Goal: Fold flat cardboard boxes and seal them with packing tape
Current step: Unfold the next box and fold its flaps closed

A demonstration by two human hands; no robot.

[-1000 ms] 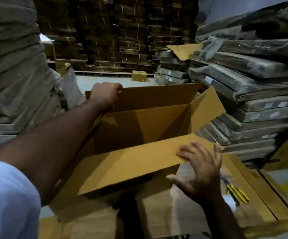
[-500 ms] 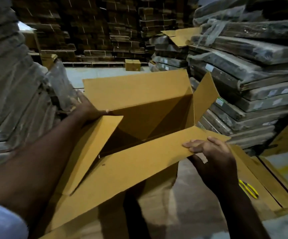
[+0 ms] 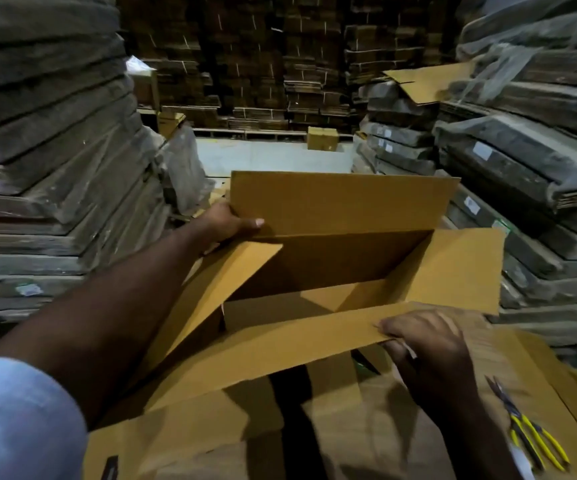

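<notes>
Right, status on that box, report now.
Left hand grips far flap. Right hand pinches near flap. Box open, untaped. Scissors lie clear, right.

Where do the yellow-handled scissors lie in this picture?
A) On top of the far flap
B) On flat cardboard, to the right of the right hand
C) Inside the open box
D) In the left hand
B: the yellow-handled scissors lie on flat cardboard at the lower right, apart from the right hand, which grips the near flap.
</notes>
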